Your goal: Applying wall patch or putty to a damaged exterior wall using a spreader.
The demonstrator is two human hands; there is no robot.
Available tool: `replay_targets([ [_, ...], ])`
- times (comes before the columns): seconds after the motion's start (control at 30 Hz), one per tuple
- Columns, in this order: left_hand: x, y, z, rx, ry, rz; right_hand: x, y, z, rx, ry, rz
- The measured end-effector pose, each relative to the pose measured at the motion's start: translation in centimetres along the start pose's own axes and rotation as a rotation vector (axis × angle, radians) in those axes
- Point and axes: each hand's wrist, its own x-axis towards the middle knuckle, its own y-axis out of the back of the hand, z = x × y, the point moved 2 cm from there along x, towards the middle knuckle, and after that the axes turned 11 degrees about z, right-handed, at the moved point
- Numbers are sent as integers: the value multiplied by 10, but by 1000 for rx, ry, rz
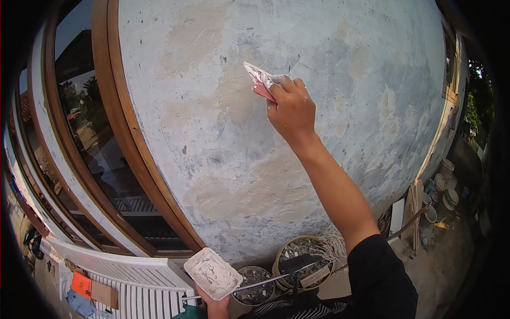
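Right grip [294, 109]: scraper [260, 87] | left grip [215, 306]: tray [201, 280] | orange packet [81, 284]: marks illegible

Red scraper [262, 90], smeared with white paste, gripped in right hand [293, 109], tip up-left; pale rectangular tray [213, 274], paste-caked, held at left hand [217, 304]

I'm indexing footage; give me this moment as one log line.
left hand: holding white-smeared tray | right hand: gripping pink, white-smeared scraper | facing: patchy wall | leftward: brown-framed glass

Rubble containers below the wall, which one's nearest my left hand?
The smaller container, just right of your left hand in this view; the larger container stands farther right, overlapped by pale strands.
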Motion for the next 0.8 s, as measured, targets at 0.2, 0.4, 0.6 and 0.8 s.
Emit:
replay_targets([
  [0.2,-4,0,-4,-13,27,-20,-137,-42,-54,109,105,-402],
  [0.4,-6,19,7,-28,3,22,-225,2,-80,413,-18,-931],
  [0.6,-3,31,16,-24,-11,44,-222,33,-34,600,-568,-907],
  [0.8,-2,19,-4,12,64,49,-275,112,-39,857,-1442,-977],
])
